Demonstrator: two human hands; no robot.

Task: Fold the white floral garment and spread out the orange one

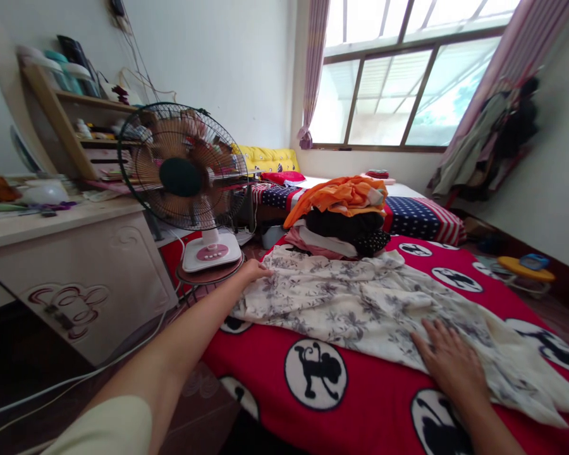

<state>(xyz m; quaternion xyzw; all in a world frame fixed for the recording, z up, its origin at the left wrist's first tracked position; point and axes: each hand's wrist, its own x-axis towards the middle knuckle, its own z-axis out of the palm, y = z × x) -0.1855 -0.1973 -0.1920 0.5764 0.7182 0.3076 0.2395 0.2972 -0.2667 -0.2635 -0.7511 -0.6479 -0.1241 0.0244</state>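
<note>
A white garment with a grey floral print [332, 297] lies spread lengthwise across a bed with a red blanket [379, 392] patterned with black figures in white circles. Whether it is a dress or another piece of clothing I cannot tell. At its left end, my left hand [256, 270] pinches the edge of the cloth between closed fingers. My right hand [452, 357] rests flat on the garment's right part, palm down, fingers spread. Just behind the garment stands a pile of clothes [344, 221], with an orange piece [336, 194] on top and black and pink ones below.
A standing fan [183, 177] sits on a round stool at the left, beside a white cabinet [76, 278] with a shelf above. Cables cross the floor there. Behind is another bed [417, 215] under the window. A yellow stool [526, 268] and hanging clothes [483, 139] are at right.
</note>
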